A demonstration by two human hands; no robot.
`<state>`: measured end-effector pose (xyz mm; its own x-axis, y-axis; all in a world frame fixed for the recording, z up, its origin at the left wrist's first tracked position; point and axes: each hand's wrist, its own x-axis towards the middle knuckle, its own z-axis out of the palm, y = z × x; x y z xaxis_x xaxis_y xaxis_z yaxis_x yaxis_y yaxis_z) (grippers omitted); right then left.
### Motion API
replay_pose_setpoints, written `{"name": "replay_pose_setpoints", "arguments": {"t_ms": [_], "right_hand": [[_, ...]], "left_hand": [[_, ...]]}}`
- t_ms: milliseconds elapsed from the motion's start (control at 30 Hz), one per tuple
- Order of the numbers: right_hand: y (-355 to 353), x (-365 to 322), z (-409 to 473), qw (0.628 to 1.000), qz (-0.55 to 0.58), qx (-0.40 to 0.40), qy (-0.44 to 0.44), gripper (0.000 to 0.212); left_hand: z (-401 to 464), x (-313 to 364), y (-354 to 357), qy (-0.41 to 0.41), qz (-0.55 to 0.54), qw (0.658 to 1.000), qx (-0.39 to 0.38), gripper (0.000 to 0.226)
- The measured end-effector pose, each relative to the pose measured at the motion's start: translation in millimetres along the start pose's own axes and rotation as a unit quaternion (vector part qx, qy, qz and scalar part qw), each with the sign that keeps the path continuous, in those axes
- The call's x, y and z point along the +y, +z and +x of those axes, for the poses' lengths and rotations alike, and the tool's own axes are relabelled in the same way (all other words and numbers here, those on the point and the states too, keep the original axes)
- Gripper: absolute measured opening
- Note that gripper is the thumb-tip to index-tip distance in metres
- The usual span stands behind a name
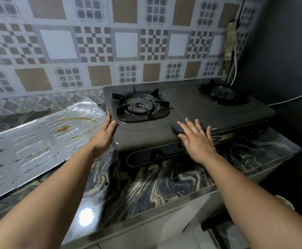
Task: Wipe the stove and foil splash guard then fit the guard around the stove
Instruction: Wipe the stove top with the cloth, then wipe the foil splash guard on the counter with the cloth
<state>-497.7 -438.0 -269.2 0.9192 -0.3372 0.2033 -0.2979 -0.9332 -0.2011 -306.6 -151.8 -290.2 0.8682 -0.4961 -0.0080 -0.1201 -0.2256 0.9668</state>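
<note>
Dark metal makes up the two-burner stove (pixel 188 112), which is set toward the back right corner of the marbled countertop (pixel 164 178), close under the patterned wall tiles (pixel 96 45). A dark cloth (pixel 178 128) is pressed flat on the stove top near its front edge, between the two burners, under the right hand (pixel 196 139), whose fingers are straight and spread apart, not curled round the cloth. The left hand (pixel 105 133) is laid against the stove's front left corner with its fingers straight and close together, apparently to steady the stove. The foil splash guard (pixel 39 141) is lying flat on the left part of the countertop, its near end just beside the stove's left edge, and brown grease streaks (pixel 78 121) are seen on it, so it looks not yet wiped and is certainly not yet fitted. The step in hand is judged to be the wiping of the stove top. It would be done well if the palm were kept flat so the whole cloth bears on the metal, if overlapping strokes were made from the back edge toward the front, and if the cloth were worked carefully round the left burner (pixel 140 106) and the right burner (pixel 222 93) without snagging on the pan supports. The bracing hand should be kept firm so that the stove is not pushed toward the white hose (pixel 235 69) at the back right corner.
</note>
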Motion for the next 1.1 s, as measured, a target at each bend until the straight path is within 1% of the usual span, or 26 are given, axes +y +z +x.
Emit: {"name": "replay_pose_setpoints", "arguments": {"t_ms": [33, 133, 200, 333, 400, 500, 633, 767, 933, 1100], "right_hand": [[1, 0, 1, 1.0, 0.012, 0.013, -0.003, 0.05], [4, -6, 0, 0.996, 0.063, 0.066, 0.0, 0.044], [4, -8, 2, 0.993, 0.086, 0.082, 0.004, 0.043], [-5, -11, 7, 0.992, 0.102, 0.08, 0.004, 0.041], [-12, -17, 7, 0.985, 0.143, 0.09, 0.016, 0.04], [-19, -39, 5, 0.972, 0.206, 0.11, -0.007, 0.041], [-28, -89, 4, 0.955, 0.267, 0.109, -0.06, 0.045], [-26, -152, -1, 0.943, 0.292, 0.102, -0.124, 0.048], [-5, -242, -20, 0.936, 0.303, 0.058, -0.171, 0.049], [33, -326, -52, 0.927, 0.31, -0.003, -0.209, 0.047]], "left_hand": [[-1, 4, 1, 0.003, 0.021, 1.0, 0.016, 0.06], [-9, 15, 6, -0.001, 0.128, 0.99, 0.056, 0.057], [-19, 20, 8, -0.011, 0.182, 0.98, 0.074, 0.055], [-45, 27, 12, -0.013, 0.21, 0.972, 0.105, 0.054], [-60, 30, 11, -0.023, 0.232, 0.965, 0.117, 0.055], [-82, 29, -1, -0.032, 0.261, 0.957, 0.12, 0.057], [-113, 25, -28, -0.047, 0.273, 0.951, 0.139, 0.058], [-153, 20, -62, -0.065, 0.295, 0.938, 0.169, 0.057], [-214, 8, -124, -0.087, 0.322, 0.92, 0.205, 0.057], [-284, -17, -193, -0.124, 0.322, 0.908, 0.238, 0.057]]}}
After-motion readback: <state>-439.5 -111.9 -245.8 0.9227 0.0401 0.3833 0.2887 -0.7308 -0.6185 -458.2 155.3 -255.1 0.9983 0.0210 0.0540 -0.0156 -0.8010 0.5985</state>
